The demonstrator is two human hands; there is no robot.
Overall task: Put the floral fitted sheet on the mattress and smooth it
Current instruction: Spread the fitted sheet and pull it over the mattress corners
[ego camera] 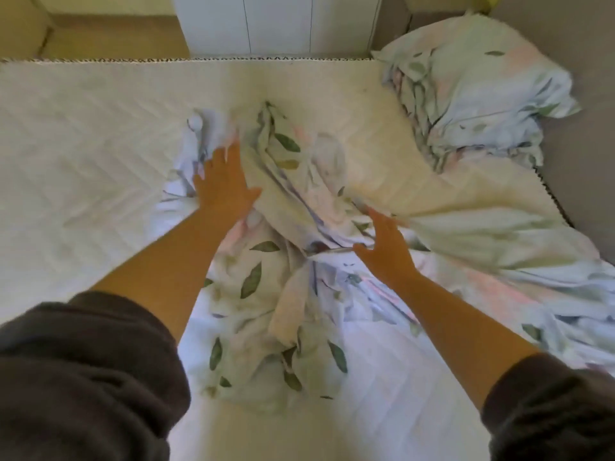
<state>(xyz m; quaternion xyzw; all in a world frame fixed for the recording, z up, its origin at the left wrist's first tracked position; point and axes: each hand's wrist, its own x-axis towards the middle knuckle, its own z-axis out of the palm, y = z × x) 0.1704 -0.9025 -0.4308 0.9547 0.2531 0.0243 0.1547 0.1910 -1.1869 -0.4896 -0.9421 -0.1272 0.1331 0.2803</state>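
The floral fitted sheet, white with green leaves and pink blotches, lies crumpled across the middle and right of the quilted cream mattress. My left hand rests flat with straight fingers on a bunched fold near the sheet's far left end. To its right, my right hand reaches onto a ridge of folds with its fingers spread, and the fingertips are blurred. Both forearms are bare below dark sleeves.
A matching floral pillow or bundle lies at the mattress's far right corner. A white wardrobe stands beyond the far edge. A grey padded bed frame borders the right side. The mattress's left part is bare.
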